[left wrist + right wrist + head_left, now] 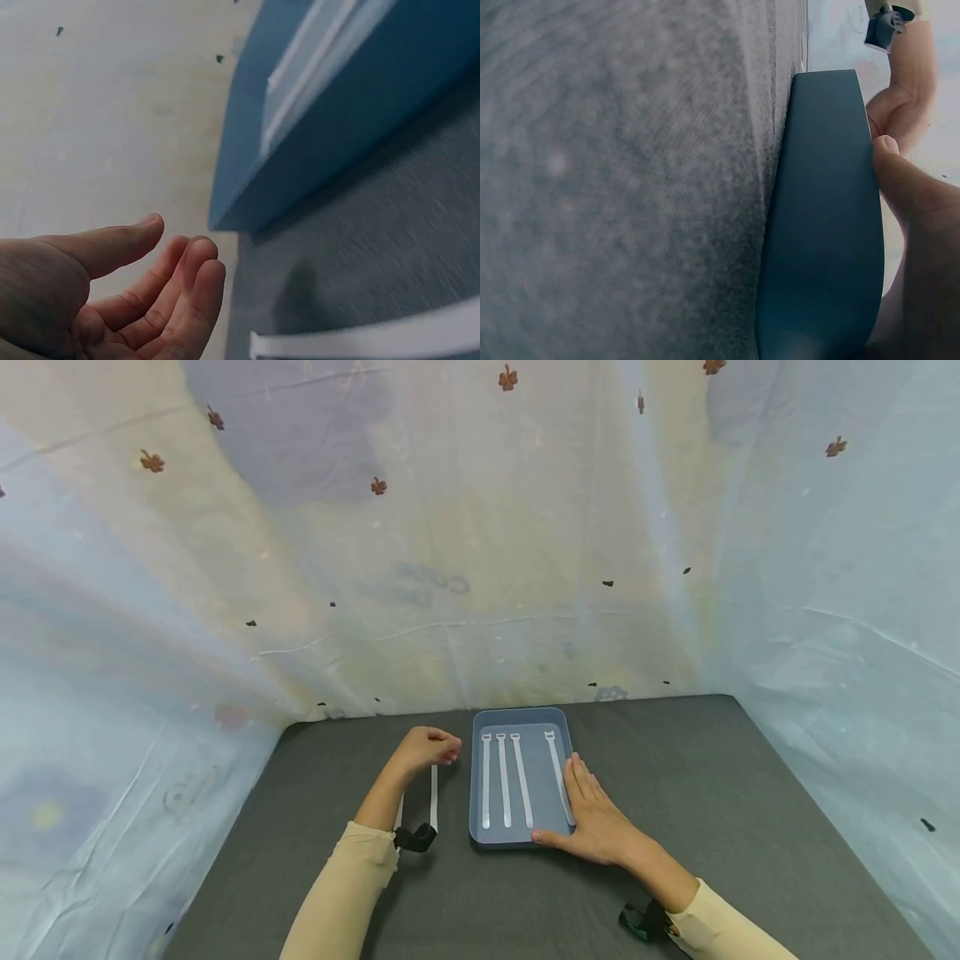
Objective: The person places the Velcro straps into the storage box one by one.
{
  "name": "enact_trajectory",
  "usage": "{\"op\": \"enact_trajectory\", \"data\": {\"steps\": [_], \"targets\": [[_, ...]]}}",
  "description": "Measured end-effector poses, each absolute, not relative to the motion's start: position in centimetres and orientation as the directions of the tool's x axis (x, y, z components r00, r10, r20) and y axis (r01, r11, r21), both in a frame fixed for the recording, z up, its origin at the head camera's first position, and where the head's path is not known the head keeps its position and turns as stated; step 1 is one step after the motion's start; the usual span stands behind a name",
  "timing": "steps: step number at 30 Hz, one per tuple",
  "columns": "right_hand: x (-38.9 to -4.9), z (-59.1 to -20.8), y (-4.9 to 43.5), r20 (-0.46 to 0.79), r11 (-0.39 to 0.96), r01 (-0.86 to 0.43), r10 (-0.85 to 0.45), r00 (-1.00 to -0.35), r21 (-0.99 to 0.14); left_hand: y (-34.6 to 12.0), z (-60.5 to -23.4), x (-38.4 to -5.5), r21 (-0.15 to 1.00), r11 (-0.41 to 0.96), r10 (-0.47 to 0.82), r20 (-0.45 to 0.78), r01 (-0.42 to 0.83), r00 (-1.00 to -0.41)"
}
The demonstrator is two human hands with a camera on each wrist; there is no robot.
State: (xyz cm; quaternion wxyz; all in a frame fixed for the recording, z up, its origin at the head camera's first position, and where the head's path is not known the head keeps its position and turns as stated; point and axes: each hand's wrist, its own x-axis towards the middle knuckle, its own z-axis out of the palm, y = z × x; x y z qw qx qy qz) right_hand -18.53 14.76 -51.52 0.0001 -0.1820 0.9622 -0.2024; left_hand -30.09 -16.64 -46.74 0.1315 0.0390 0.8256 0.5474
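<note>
- The fingers of the right hand are lying straight and flat along the right rim of the blue tray, with the thumb pressing its near edge; they are steadying it, not clasping anything.
- The fingers of the left hand are curling loosely just left of the tray's far corner; the wrist view is showing them holding nothing.
- A loose white strap is lying on the dark desk just beside that left forearm, running near to far, and a second one seems partly hidden under the arm.
- Four white straps are lying side by side inside the tray, three toward its left and one by the right wall, near the right fingers.
- By my judgement, the step in hand is filling the tray with straps: one hand is bracing, the other is pausing between pickups.
- The next move is probably calling for the left fingers to pinch the loose strap's far end, lift it clear and lay it parallel to the others.
</note>
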Motion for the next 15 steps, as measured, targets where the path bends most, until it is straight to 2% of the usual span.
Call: {"op": "enact_trajectory", "data": {"steps": [6, 15], "targets": [[-18.5, -51.5, 14.7, 0.067, 0.856, -0.346, -0.348, -0.935, -0.384, -18.7, -47.6, -29.6, 0.897, 0.429, 0.162, -0.194, -0.108, -0.968], [-18.5, -51.7, 14.7, 0.078, 0.853, -0.350, -0.348, -0.934, -0.387, -22.6, -48.8, -29.9, 0.865, 0.493, 0.088, -0.151, -0.089, -0.985]]}}
